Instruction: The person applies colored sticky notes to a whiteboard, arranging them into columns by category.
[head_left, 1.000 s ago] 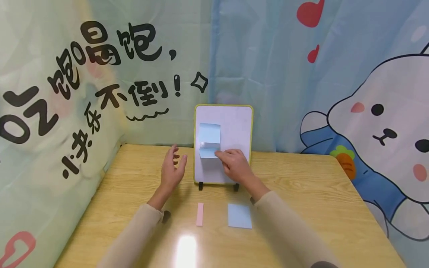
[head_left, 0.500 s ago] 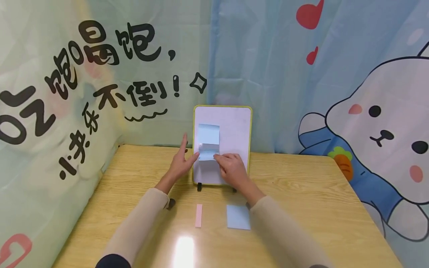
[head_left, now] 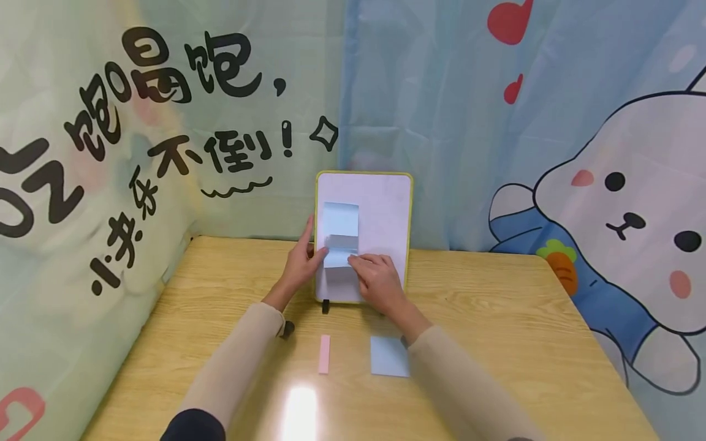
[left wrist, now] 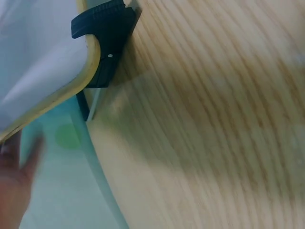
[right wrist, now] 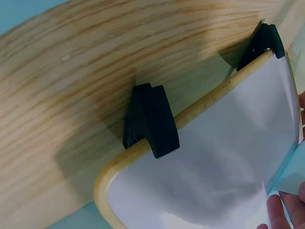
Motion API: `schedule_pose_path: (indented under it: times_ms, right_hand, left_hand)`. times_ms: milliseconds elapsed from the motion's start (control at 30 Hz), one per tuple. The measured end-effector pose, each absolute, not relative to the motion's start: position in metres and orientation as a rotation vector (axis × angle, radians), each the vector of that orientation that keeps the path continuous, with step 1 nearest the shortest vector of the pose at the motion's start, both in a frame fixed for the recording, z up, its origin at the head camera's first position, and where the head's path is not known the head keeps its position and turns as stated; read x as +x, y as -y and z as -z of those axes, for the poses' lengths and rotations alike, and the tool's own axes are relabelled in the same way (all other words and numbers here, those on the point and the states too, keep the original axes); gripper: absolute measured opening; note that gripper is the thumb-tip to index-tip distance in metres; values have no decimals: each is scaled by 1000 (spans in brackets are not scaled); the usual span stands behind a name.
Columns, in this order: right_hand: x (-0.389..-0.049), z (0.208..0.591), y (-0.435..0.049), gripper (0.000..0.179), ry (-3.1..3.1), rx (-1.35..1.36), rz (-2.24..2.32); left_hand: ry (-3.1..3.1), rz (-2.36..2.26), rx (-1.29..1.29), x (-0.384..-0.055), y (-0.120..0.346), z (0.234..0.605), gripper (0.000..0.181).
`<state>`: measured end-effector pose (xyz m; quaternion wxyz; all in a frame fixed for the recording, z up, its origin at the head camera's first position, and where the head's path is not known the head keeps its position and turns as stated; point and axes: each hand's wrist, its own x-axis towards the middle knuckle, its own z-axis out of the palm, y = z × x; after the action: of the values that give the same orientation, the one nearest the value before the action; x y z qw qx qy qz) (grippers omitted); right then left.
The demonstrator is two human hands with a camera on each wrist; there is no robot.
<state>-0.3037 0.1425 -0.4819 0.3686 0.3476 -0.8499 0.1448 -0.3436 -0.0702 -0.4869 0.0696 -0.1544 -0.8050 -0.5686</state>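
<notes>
A small whiteboard (head_left: 386, 214) with a yellow rim stands upright on black feet. On its left half is a light-blue sticky note (head_left: 340, 217), and below that a second light-blue sticky note (head_left: 337, 258). The right hand (head_left: 380, 282) pinches the lower note near its bottom right corner. At the board's left edge, the left hand (head_left: 299, 266) holds the board, its thumb in front beside the lower note and its fingers at or behind the rim. In the left wrist view the left hand (left wrist: 14, 191) is blurred and partly cut off.
A pink paper strip (head_left: 324, 354) and a blue sticky note pad (head_left: 389, 356) lie on the wooden table (head_left: 469, 318) before the board. Black feet (right wrist: 155, 121) clip the board's lower rim. A printed curtain (head_left: 441, 141) hangs behind.
The left hand has moved right and up to the board's left edge. The right hand has shifted slightly down, still pinching the lower note, which hangs a little lower.
</notes>
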Motion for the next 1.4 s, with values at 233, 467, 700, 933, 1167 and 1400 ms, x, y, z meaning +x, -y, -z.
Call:
schedule_pose_path:
  times_ms: [233,467,700,933,1167,1400]
  right_hand:
    - [-303,486,-142,26,2218,881,-369]
    - [-302,488,-142,25,2206,871,-385]
    - [-302,492,-140,22,2207,873,-383]
    - [-303,498,-137,23,2185,878,-322]
    - [-306,501,-120,54,2072,931,-212]
    - [-307,505,-107,73,2163,957,-118]
  left_hand:
    - [2429,1686,-458,-346,69,485,80]
    - [2424,1695,-471,-347,68,486,78]
    - [2449,1679,-440,-347,67,486,79]
    - [2458,1662,-432,-345,66,485,77]
    - [2443,1630,-455,-346,66,485,76]
    - [2456,1615,-462,-345,66,484,77]
